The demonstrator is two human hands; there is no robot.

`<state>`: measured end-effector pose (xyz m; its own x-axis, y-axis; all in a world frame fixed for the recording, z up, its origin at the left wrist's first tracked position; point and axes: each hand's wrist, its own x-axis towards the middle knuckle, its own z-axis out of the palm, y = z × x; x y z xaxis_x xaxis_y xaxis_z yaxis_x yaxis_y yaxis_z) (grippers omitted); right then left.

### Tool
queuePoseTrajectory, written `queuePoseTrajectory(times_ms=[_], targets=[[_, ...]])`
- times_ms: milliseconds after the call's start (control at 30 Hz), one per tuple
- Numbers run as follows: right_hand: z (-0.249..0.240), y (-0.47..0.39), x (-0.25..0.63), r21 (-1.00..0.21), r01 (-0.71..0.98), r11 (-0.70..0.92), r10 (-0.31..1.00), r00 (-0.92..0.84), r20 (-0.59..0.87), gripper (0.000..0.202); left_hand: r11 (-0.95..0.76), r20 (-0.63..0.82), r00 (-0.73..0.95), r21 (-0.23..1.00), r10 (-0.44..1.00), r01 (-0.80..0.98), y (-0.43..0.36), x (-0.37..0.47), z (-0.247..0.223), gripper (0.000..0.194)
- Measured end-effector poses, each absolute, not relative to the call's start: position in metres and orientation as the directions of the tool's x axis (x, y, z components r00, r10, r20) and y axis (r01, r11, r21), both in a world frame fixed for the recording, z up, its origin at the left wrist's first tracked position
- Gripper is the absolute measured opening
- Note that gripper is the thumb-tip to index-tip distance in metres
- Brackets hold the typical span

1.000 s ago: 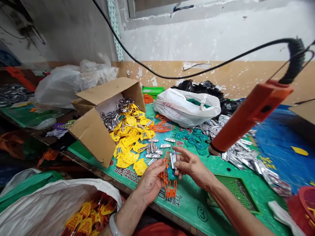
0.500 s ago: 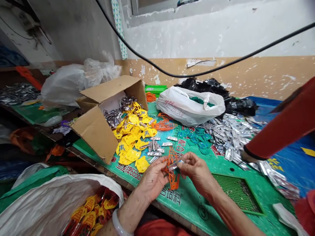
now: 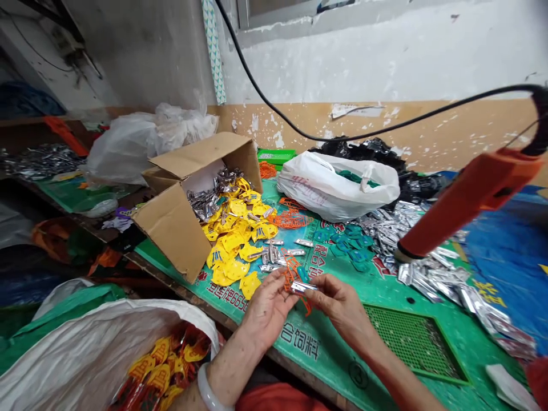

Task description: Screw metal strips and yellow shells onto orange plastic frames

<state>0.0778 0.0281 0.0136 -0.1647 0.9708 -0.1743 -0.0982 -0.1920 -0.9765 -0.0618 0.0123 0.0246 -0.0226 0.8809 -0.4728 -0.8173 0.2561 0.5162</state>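
My left hand (image 3: 269, 305), a pale bangle on its wrist, pinches an orange openwork plastic piece (image 3: 291, 273). From the other side, my right hand (image 3: 338, 299) grips a small flat silver strip (image 3: 303, 286) between thumb and fingers, laid across the orange piece. A bit of teal plastic (image 3: 303, 274) shows just behind them; whether it touches the orange piece I cannot tell. Beyond my hands lie several loose silver strips (image 3: 272, 255) and a pile of yellow plastic pieces (image 3: 233, 240), some with silver strips on them. Fingertips hide part of the orange piece.
A tipped cardboard box (image 3: 173, 231) spills pieces leftward of centre. Behind sits a white plastic bag (image 3: 317, 191). A red-orange corded tool (image 3: 466, 205) hangs over silver strips at right. Nearby are teal pieces (image 3: 351, 245), a green mesh tray (image 3: 400, 328) and a lower-left sack (image 3: 85, 342).
The orange piece has been turned and now lies more tilted between my hands, with the silver strip across it. The view has swung slightly, and the red-orange tool shows more fully.
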Motion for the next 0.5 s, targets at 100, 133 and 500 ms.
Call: queuePoseTrajectory(times_ms=[100, 133, 500], targets=[[0.0124, 0.0273, 0.0758, -0.977, -0.107, -0.185, 0.976, -0.136, -0.17, 0.036, 0.179, -0.428, -0.058, 0.493, 0.902, -0.852, 0.0142, -0.0596, 0.0239, 0.016], [0.0121, 0.0272, 0.075, -0.976, -0.112, -0.184, 0.978, -0.122, -0.171, 0.037, 0.155, -0.41, -0.067, 0.485, 0.91, -0.861, 0.0146, -0.0588, 0.0238, 0.017], [0.0089, 0.0259, 0.0731, -0.974, -0.147, -0.172, 0.985, -0.034, -0.168, 0.038, 0.121, -0.347, -0.047, 0.445, 0.937, -0.887, 0.0133, -0.0527, 0.0214, 0.019]])
